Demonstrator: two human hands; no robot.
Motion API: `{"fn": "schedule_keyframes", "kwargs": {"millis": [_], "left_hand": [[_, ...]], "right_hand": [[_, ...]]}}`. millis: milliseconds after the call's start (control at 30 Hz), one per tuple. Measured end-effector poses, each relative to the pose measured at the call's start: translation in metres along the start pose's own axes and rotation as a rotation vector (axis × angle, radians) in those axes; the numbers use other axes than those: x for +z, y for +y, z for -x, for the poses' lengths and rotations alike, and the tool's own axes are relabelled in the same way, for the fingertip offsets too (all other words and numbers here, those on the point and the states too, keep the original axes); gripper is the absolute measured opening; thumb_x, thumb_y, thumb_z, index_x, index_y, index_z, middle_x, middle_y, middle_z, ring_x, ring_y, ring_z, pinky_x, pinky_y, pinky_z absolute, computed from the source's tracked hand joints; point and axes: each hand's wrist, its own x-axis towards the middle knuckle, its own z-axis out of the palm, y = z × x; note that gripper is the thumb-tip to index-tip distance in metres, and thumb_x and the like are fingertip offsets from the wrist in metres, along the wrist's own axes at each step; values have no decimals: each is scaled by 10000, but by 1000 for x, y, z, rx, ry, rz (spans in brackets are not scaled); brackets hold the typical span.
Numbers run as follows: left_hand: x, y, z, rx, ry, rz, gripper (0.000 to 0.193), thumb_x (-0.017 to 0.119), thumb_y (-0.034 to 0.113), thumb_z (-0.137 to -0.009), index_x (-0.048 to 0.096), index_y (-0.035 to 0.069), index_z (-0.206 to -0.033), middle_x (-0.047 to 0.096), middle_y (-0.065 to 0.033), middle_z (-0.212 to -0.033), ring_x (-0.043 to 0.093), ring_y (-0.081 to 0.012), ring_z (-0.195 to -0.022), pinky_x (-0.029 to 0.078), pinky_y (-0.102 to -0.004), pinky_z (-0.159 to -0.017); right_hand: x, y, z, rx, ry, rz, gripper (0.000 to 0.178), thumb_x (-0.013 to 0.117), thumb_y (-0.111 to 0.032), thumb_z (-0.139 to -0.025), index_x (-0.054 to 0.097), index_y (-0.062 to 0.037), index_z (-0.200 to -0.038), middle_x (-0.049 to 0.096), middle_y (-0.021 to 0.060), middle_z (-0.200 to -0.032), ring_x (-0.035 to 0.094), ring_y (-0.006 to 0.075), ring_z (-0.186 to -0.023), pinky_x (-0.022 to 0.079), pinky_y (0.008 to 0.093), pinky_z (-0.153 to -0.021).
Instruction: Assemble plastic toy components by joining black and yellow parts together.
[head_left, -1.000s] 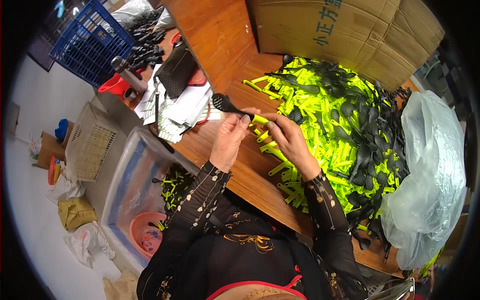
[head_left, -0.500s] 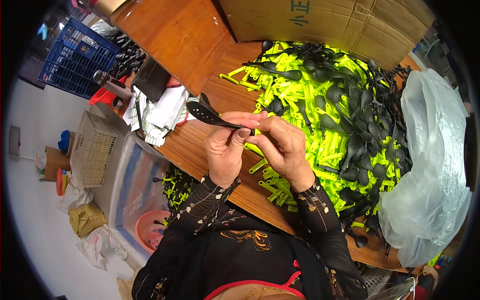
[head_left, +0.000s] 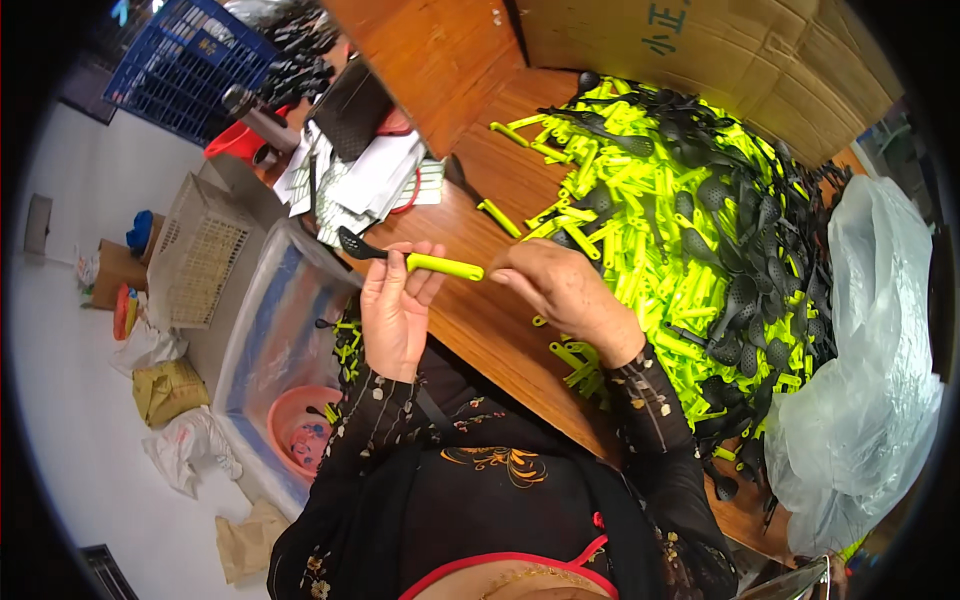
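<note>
One pink basin (head_left: 284, 425) low at left. Next, left hand (head_left: 396, 322): raised by the near edge of the table (head_left: 500, 345), palm facing up, fingers spread behind; grip pinched on a black-headed spoon (head_left: 445, 266) at the base of its yellow-green handle, head pointing left. Right hand (head_left: 575, 295): back up, fingers bent leftward, just beside the handle's end; can't tell if that grip holds anything. Pile of black and yellow-green pieces (head_left: 640, 215) beyond it, clear plastic bag (head_left: 860, 370) far right.
</note>
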Motion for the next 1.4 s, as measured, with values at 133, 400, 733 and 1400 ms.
{"fn": "schedule_keyframes", "kwargs": {"millis": [133, 400, 733, 1400], "left_hand": [[-2, 1, 7, -11, -44, 36, 229, 559, 222, -1082, 620, 21, -1173, 697, -158, -1233, 672, -327, -1215, 588, -424, -1000], [-10, 15, 7, 178, -378, 10, 200, 477, 213, -1112, 527, 57, -1226, 648, -228, -1289, 648, -381, -1234, 569, -464, -1018], [-22, 19, 0, 247, -390, -174, 101, 677, 86, -995, 625, 49, -1073, 749, -174, -1128, 655, -324, -1233, 382, -496, -1192], [-60, -31, -47, -336, 70, 176, 109, 725, 190, -995, 661, 103, -994, 637, 0, -869, 637, -156, -730, 512, -305, -657]], "right_hand": [[17, -13, -4, 48, 0, -20, 309, 704, -227, -968, 684, -10, -1188, 715, 177, -1040, 676, 364, -961, 539, 405, -845], [28, -35, -13, 20, -37, -9, 174, 676, -169, -965, 636, -6, -1009, 616, 171, -856, 615, 389, -822, 490, 476, -727], [46, -43, -34, -56, -72, 116, 268, 729, -192, -929, 652, -30, -1129, 617, 135, -864, 618, 338, -820, 482, 436, -719], [55, 72, -69, 210, 90, 689, 258, 783, -268, -860, 688, -53, -967, 700, 135, -931, 653, 348, -918, 510, 461, -797]]}}
